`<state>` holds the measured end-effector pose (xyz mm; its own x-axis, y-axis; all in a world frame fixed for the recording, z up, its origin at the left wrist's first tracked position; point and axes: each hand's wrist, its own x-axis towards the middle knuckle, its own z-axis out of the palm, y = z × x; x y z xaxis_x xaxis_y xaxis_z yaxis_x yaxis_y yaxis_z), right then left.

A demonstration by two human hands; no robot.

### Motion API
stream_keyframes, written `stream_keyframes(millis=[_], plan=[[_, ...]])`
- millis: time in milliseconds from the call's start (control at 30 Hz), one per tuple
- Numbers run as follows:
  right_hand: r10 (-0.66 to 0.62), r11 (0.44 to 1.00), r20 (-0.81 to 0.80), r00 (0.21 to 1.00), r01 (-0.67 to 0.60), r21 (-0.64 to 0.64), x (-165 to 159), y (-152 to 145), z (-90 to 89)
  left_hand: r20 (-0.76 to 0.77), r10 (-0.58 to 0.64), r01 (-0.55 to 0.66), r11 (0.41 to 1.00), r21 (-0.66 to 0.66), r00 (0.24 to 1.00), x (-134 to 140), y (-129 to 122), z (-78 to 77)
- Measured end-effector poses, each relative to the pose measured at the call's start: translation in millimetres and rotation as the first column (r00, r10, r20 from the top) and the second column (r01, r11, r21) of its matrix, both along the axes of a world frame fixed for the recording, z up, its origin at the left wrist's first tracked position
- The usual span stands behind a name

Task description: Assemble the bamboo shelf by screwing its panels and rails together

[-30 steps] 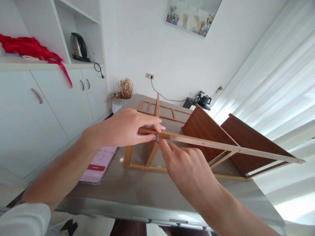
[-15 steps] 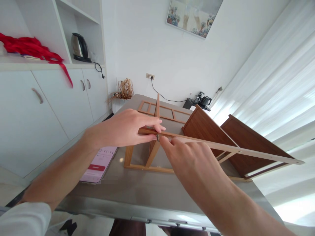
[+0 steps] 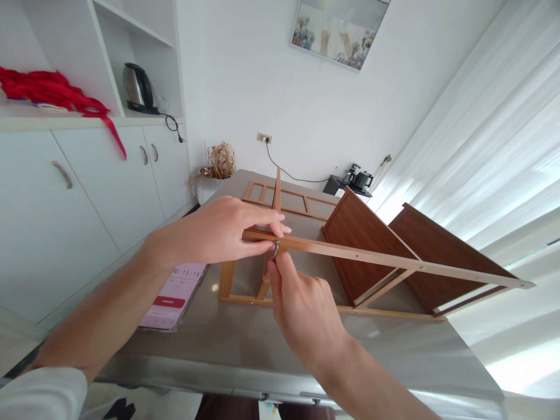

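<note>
My left hand [image 3: 216,230] is closed around the near end of a long wooden rail [image 3: 332,248], fingers on top and thumb below. My right hand [image 3: 306,309] pinches a small metal hex key [image 3: 276,251], whose top meets a screw in the rail beside my left thumb. The rail belongs to a wooden shelf frame lying on its side. Two brown shelf panels [image 3: 356,239] stand between its sides at the right. A thinner upright board [image 3: 277,189] rises behind my left fingers. My right fingertips partly cover the key.
A phone [image 3: 172,294] with a running timer lies left on the grey table [image 3: 245,338]. Behind the shelf lies a separate slatted wooden frame [image 3: 297,200]. White cabinets [image 3: 96,204] stand at the left, a dried plant [image 3: 219,163] and a black kettle set [image 3: 356,178] beyond the table.
My right hand has swung down and left around the screw, turning the hex key so it now points downward. My left hand keeps its grip on the rail.
</note>
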<state>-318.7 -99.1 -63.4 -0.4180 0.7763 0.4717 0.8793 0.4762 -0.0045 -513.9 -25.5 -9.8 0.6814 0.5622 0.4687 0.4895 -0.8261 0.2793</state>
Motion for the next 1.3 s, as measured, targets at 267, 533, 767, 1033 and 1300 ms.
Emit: stream_keyframes(millis=[267, 533, 767, 1033, 1300], plan=[[0.052, 0.958, 0.094, 0.994, -0.076, 0.277, 10, 4, 0.2, 0.001, 0.002, -0.002, 1.0, -0.004, 1.0, 1, -2, 0.7], [0.01, 0.962, 0.226, 0.974, -0.071, 0.263, 18, 4, 10.3, 0.002, 0.008, -0.008, 1.0, 0.01, 1.0, 2, -2, 1.4], [0.036, 0.951, 0.236, 0.971, -0.106, 0.291, 20, 5, 14.5, -0.006, 0.011, -0.011, 1.0, 0.009, 1.0, 1, -1, -0.4], [-0.004, 0.979, 0.307, 0.952, -0.059, 0.197, 14, 1, 23.4, -0.006, 0.008, -0.008, 1.0, 0.005, 1.0, 1, -1, 0.4], [-0.05, 0.999, 0.512, 0.858, 0.038, 0.035, 10, -9, 56.8, -0.002, 0.015, -0.015, 1.0, 0.023, 1.0, 1, -1, -0.6]])
